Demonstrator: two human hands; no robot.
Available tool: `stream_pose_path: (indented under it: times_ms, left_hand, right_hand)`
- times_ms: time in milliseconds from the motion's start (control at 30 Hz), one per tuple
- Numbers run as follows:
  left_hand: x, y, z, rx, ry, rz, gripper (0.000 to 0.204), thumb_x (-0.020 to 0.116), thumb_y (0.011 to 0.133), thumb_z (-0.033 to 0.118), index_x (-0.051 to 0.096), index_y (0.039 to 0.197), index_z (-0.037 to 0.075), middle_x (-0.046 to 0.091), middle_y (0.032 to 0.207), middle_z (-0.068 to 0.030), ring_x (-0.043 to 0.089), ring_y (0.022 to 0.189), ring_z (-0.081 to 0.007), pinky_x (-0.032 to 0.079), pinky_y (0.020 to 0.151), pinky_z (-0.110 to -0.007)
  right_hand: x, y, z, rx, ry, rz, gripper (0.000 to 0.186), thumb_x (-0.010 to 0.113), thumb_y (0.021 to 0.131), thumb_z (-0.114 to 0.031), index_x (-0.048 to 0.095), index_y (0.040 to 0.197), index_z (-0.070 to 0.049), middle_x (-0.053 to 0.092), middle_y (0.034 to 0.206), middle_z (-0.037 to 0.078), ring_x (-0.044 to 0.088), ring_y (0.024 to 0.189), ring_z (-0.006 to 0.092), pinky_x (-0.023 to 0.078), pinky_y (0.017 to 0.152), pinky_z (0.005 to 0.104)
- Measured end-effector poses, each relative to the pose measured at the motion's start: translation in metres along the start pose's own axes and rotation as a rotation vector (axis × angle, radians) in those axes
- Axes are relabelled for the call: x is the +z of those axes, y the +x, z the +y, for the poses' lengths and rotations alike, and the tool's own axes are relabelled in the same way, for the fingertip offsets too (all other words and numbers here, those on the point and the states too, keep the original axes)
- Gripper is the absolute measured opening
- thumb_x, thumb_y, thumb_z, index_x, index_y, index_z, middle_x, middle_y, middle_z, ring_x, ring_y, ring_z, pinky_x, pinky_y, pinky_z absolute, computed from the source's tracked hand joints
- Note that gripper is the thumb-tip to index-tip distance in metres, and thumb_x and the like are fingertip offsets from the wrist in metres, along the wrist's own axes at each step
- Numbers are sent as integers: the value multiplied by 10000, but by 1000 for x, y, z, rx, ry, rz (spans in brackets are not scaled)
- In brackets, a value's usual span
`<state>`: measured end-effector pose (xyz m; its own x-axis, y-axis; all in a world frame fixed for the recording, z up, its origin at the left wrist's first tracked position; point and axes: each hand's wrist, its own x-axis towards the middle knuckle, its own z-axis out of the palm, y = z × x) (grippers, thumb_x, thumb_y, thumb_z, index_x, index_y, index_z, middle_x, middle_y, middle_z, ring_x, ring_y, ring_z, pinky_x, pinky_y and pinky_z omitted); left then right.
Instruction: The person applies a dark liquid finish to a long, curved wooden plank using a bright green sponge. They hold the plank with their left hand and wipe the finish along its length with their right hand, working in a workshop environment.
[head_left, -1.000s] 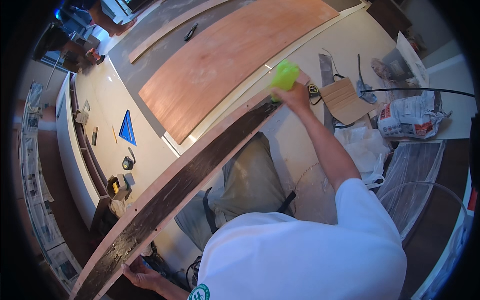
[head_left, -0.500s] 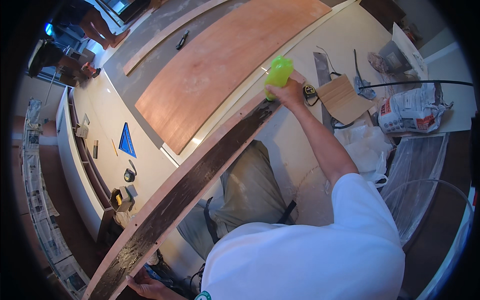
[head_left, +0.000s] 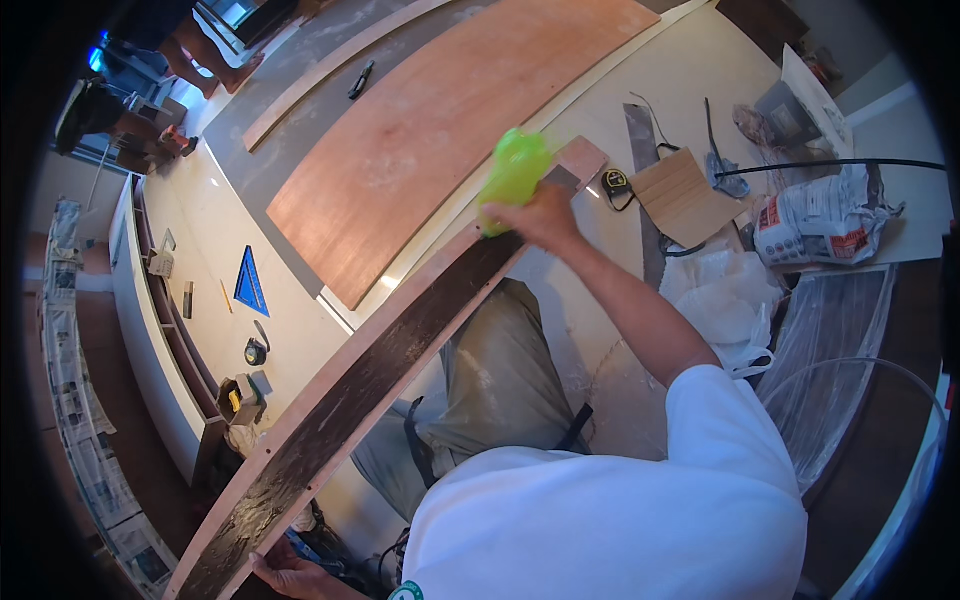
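A long curved wooden piece runs diagonally in front of me, from lower left to upper right. Its dark channel has a wet-looking, streaked surface, with a rough tan patch near the lower end. My right hand is closed around a bright green, translucent bottle-shaped thing, whose lower end meets the channel near the far end. At the near end, my left hand grips the wooden piece's edge; some of its fingers are hidden beneath.
A wide curved plywood sheet lies beyond, with a utility knife past it. To the left are a blue set square and a tape measure. On the right are cardboard and a white sack. Another person's legs show far left.
My right hand and the green thing have moved left and nearer to me along the channel, uncovering the wooden piece's far end. My left hand has stayed in place.
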<state>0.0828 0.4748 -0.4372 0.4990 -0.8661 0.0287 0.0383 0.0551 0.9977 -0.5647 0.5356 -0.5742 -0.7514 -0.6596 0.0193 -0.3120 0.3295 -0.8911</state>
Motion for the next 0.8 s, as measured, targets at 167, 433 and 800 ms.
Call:
stream_pose_path:
  times_ms: [167, 433, 800]
  left_hand:
    - [-6, 10, -1, -8, -34, -90, 506, 672, 965, 380, 629, 1253, -34, 704, 1163, -175, 717, 1025, -266, 600, 882, -342]
    - [-18, 11, -8, 157, 340, -7, 575, 716, 929, 420, 610, 1285, -19, 701, 1171, -187, 712, 1004, -298, 584, 908, -375]
    - [-23, 10, -7, 10, 39, -11, 538, 684, 961, 372, 603, 1299, -38, 682, 1216, -185, 682, 1106, -266, 553, 988, -368]
  right_hand:
    - [-21, 15, -1, 66, -75, 22, 485, 824, 756, -413, 739, 1063, -48, 770, 974, 150, 751, 962, 281, 573, 852, 391]
    - [2, -15, -16, -13, -6, -46, 456, 828, 751, -401, 757, 1075, -89, 773, 999, 143, 749, 966, 287, 581, 856, 383]
    - [-24, 9, 56, -18, 21, 52, 411, 821, 766, -420, 774, 1042, -119, 779, 1017, 111, 752, 958, 249, 583, 849, 360]
